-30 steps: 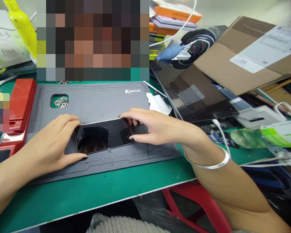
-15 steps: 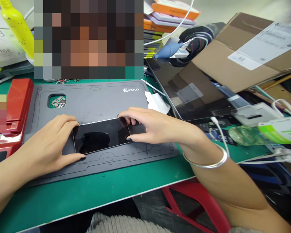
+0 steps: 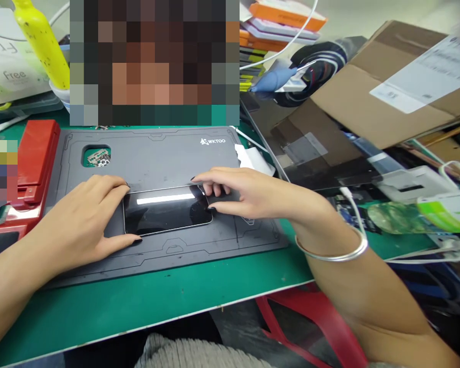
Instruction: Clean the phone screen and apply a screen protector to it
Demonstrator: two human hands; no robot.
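A black smartphone [image 3: 164, 217], its glossy screen facing up, lies on or just above a grey work mat [image 3: 164, 161]; any small gap is hard to tell. My left hand [image 3: 86, 220] grips its left end, fingers at the far edge and thumb along the near edge. At the right end, my right hand [image 3: 241, 191] has its index finger by the far corner and its thumb against the side. A bright strip of light reflects in the screen.
Left of the mat stands a red clamp-like device [image 3: 38, 153]. Small metal parts [image 3: 99, 157] show in the mat's cut-out. White paper [image 3: 255, 161], a large dark glossy panel [image 3: 295, 138] and a cardboard box [image 3: 368, 87] are on the right. Another person [image 3: 153, 61], blurred, is opposite.
The phone has tilted a little, and a bright reflection now crosses its screen. My right thumb has shifted up along its side. The whole view has swung slightly.
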